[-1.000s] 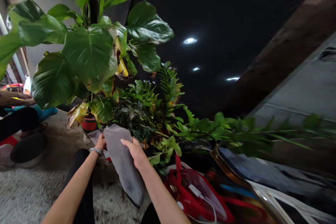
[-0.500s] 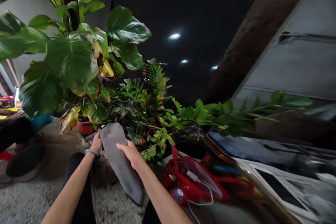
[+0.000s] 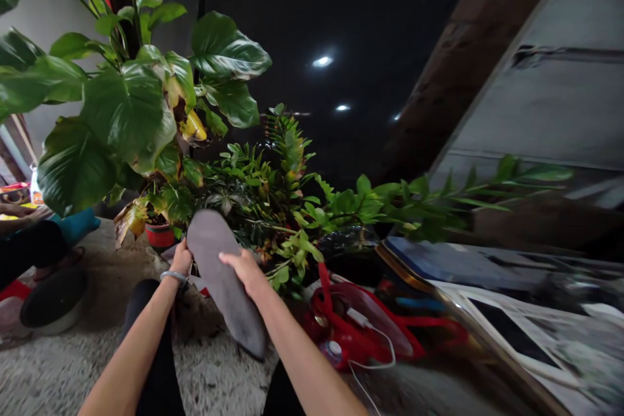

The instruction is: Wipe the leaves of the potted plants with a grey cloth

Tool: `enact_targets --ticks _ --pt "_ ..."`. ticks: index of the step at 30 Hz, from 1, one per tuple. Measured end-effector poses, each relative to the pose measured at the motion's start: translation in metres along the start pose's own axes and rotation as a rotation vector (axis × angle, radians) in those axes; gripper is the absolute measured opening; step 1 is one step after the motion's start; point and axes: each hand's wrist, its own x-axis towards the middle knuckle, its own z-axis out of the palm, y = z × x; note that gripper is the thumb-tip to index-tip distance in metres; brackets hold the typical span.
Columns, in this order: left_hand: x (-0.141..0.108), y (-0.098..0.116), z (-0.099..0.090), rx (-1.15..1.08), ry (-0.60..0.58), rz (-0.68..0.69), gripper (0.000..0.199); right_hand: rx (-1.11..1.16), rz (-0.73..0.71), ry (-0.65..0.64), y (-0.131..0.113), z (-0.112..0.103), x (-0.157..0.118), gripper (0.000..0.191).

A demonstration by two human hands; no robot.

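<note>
A grey insole (image 3: 221, 286), long and rounded at both ends, is held up in front of my knees with its flat face towards me. At its upper left edge is my left hand (image 3: 181, 260), closed on the rim, a pale bangle on that wrist; its fingers are partly hidden behind the insole. My right hand (image 3: 246, 272) grips the opposite edge, the thumb lying across the face and the other fingers out of sight beneath. Something pale and pinkish, too hidden to name, shows behind my left hand.
Leafy potted plants (image 3: 131, 104) stand close ahead, one in a red pot (image 3: 160, 235). To the right are a red bag (image 3: 336, 325) with a white cable and a cluttered table (image 3: 575, 331). A dark basin (image 3: 53, 299) and another person's leg (image 3: 29, 250) are at the left.
The insole's upper end has risen slightly, and its face is turned more towards me. Both hands keep their hold on it. The whole view has shifted a little.
</note>
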Motion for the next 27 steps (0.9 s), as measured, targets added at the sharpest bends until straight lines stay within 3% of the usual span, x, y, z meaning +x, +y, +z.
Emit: enact_targets --ticks 2,4,6,9,12,15,18,21,24,27 --pt "0.000 -0.002 -0.007 0.019 0.020 0.004 0.051 -0.020 0.022 -0.021 0.022 -0.013 -0.019 0.017" --pt "-0.001 -0.004 -0.012 0.003 0.041 -0.042 0.064 -0.019 -0.023 -0.032 0.022 -0.027 -0.036 0.021" --pt "-0.003 -0.005 -0.012 -0.017 0.057 -0.089 0.076 -0.005 -0.140 -0.022 0.001 -0.035 -0.043 0.027" --pt "-0.006 -0.003 -0.004 -0.039 0.054 -0.097 0.082 0.022 -0.354 0.053 -0.043 -0.033 -0.027 0.029" --pt "-0.008 0.002 0.005 -0.064 0.037 -0.094 0.082 0.079 -0.349 0.136 -0.055 -0.020 0.001 0.025" --pt "-0.010 0.007 0.006 -0.085 0.007 -0.105 0.084 0.084 -0.146 0.139 -0.022 -0.013 0.007 0.020" --pt "-0.017 0.006 -0.002 -0.077 0.008 -0.123 0.081 0.048 -0.004 0.080 0.029 -0.021 -0.017 0.017" --pt "-0.039 -0.002 -0.008 -0.051 0.117 -0.159 0.067 0.069 0.026 0.081 0.063 -0.036 -0.046 0.022" --pt "-0.076 -0.008 -0.003 -0.065 0.138 -0.207 0.057 0.220 0.009 0.118 0.069 -0.046 -0.060 0.029" --pt "-0.114 -0.001 0.017 -0.123 -0.056 -0.199 0.061 0.349 -0.023 0.098 0.062 -0.045 -0.058 0.031"
